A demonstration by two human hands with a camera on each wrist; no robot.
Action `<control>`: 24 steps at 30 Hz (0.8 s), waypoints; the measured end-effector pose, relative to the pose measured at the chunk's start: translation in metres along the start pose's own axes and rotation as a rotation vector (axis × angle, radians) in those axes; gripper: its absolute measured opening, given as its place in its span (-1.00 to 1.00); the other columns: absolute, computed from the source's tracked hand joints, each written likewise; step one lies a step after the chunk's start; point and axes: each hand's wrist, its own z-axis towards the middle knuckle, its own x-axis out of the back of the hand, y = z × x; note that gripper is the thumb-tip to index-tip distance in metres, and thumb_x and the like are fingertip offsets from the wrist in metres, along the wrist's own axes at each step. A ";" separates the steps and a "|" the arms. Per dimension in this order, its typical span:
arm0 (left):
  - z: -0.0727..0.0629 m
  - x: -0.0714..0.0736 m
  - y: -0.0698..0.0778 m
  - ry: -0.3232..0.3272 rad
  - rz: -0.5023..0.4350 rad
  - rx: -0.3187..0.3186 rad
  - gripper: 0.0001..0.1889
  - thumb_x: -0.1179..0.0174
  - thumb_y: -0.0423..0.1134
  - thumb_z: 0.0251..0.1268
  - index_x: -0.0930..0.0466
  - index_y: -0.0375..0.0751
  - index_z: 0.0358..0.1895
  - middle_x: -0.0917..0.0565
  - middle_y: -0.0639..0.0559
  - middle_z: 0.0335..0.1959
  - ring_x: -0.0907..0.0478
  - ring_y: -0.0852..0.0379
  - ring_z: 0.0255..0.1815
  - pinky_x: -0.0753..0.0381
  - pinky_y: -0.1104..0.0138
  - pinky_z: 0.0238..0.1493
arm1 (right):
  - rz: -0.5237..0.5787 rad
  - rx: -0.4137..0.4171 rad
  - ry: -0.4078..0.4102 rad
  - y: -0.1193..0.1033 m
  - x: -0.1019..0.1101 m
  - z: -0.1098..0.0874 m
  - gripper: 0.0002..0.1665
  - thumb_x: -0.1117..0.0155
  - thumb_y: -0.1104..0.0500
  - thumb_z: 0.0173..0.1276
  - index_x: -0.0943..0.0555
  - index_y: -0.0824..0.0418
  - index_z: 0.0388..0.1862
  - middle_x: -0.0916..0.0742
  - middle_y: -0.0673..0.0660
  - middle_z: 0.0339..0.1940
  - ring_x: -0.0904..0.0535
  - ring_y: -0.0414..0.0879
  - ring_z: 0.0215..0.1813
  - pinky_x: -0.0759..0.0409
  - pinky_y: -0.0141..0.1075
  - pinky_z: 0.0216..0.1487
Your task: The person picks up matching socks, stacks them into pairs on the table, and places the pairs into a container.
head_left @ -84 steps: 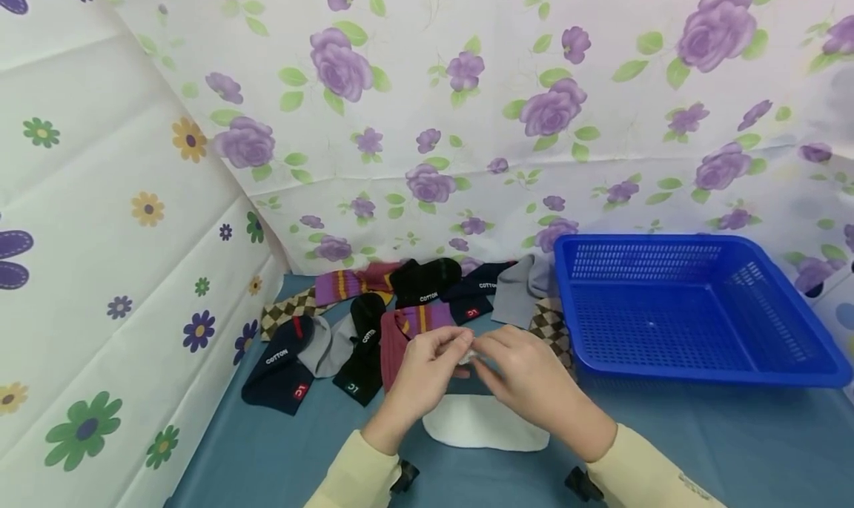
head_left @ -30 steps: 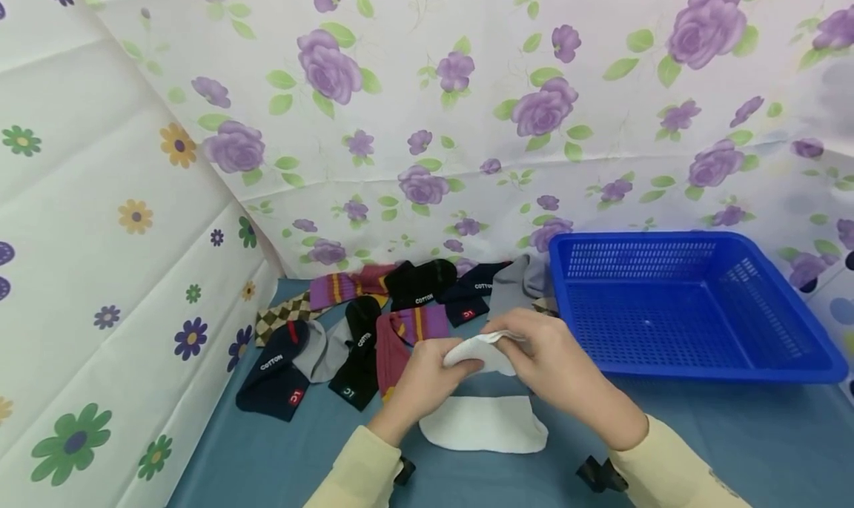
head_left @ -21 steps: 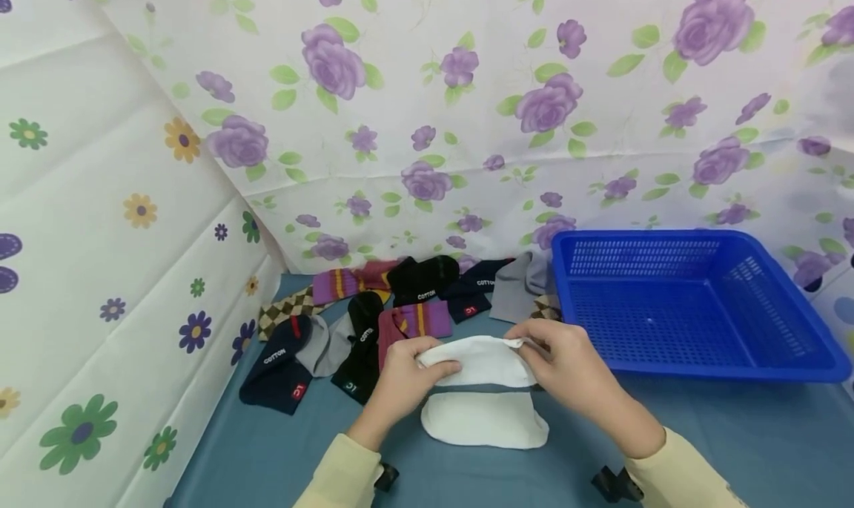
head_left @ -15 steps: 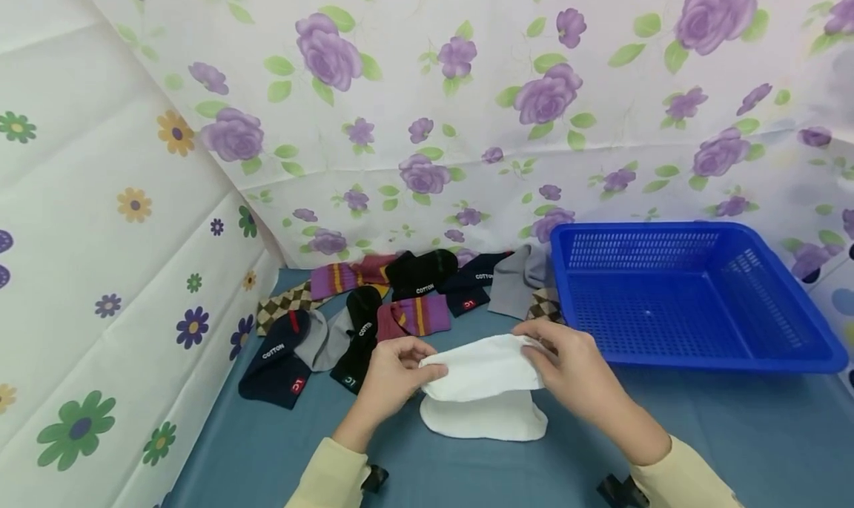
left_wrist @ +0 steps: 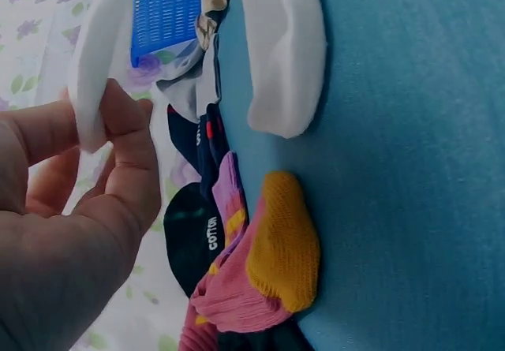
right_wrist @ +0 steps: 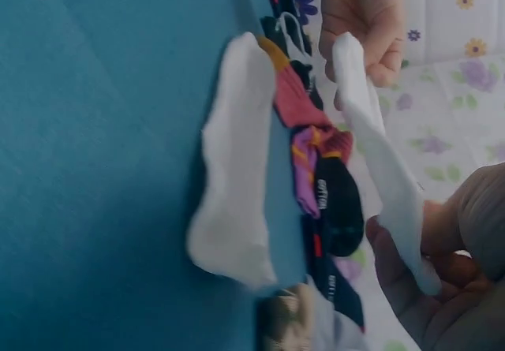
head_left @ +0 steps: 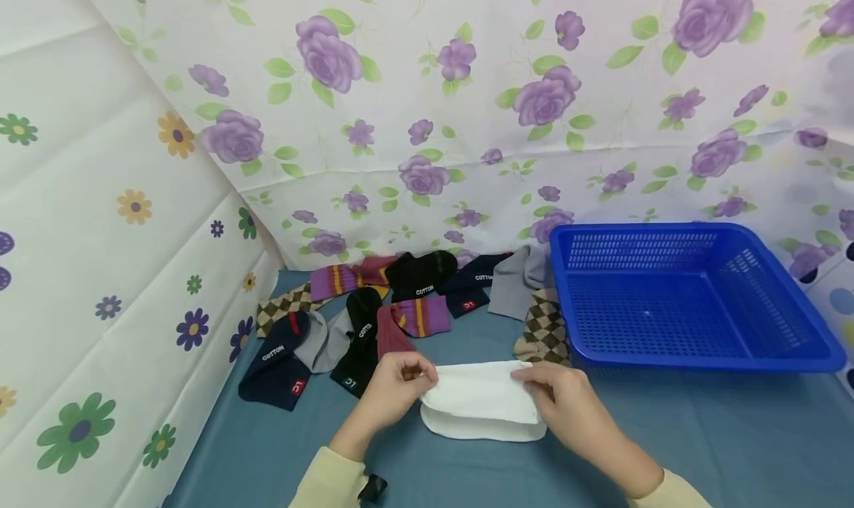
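Note:
A white sock (head_left: 477, 389) is stretched out flat between my two hands. At its left end the thumb and fingers of my left hand (head_left: 390, 391) pinch it; my right hand (head_left: 570, 403) pinches the right end. Beneath it on the blue cloth lies a second white sock (head_left: 483, 429), mostly covered in the head view. Both wrist views show a gap between the held sock (right_wrist: 387, 169) and the lower white sock (right_wrist: 237, 154). In the left wrist view, the held sock's end (left_wrist: 92, 114) sits between thumb and fingertips.
Several socks lie toward the back: a navy sock (head_left: 273, 363), a grey sock (head_left: 514, 285), a black sock (head_left: 422, 274), a purple striped sock (head_left: 427, 315) and a checkered sock (head_left: 543, 326). A blue plastic basket (head_left: 694, 360) stands at right. Flowered cloth (head_left: 400, 122) hangs behind.
First bunched between both hands, the white sock has been spread out lengthwise, then lowered toward the viewer over the other white sock. My hands have moved apart.

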 end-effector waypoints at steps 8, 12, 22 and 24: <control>-0.004 -0.014 -0.009 0.047 0.098 0.101 -0.74 -0.40 -0.17 0.00 -0.72 -0.06 -0.17 -0.39 0.03 -0.73 -0.23 0.21 -0.74 -0.22 0.41 -0.75 | 0.051 -0.172 -0.077 0.008 -0.017 -0.002 -0.69 -0.50 0.18 -0.01 -0.71 -0.10 -0.24 -0.69 -0.13 -0.42 -0.31 -0.26 -0.54 -0.30 -0.42 -0.54; -0.005 -0.019 -0.008 0.087 0.168 0.106 -0.65 -0.43 -0.17 -0.04 -0.69 -0.07 -0.10 -0.61 0.07 -0.53 -0.41 0.22 -0.59 -0.42 0.40 -0.63 | 0.060 -0.231 -0.121 0.014 -0.020 0.000 -0.68 -0.52 0.18 -0.04 -0.71 -0.12 -0.27 -0.42 -0.06 -0.73 -0.21 -0.25 -0.65 -0.23 -0.42 -0.63; -0.009 -0.020 -0.013 0.027 0.105 0.077 -0.92 -0.18 -0.36 0.23 -0.52 -0.13 -0.39 -0.46 -0.01 -0.55 -0.38 0.18 -0.72 -0.48 0.40 -0.68 | 0.042 -0.275 -0.215 0.020 -0.025 0.002 -0.64 -0.46 0.25 0.02 -0.69 -0.11 -0.19 -0.65 -0.03 -0.54 -0.55 -0.17 -0.39 -0.57 -0.26 -0.37; -0.009 -0.021 -0.016 0.006 0.148 0.062 -0.90 -0.17 -0.35 0.25 -0.63 -0.10 -0.40 -0.51 0.04 -0.54 -0.40 0.18 -0.72 -0.48 0.38 -0.66 | 0.027 -0.256 -0.223 0.021 -0.026 0.002 -0.63 -0.46 0.26 0.02 -0.69 -0.08 -0.17 -0.73 -0.03 -0.27 -0.63 -0.08 -0.08 -0.61 -0.12 -0.12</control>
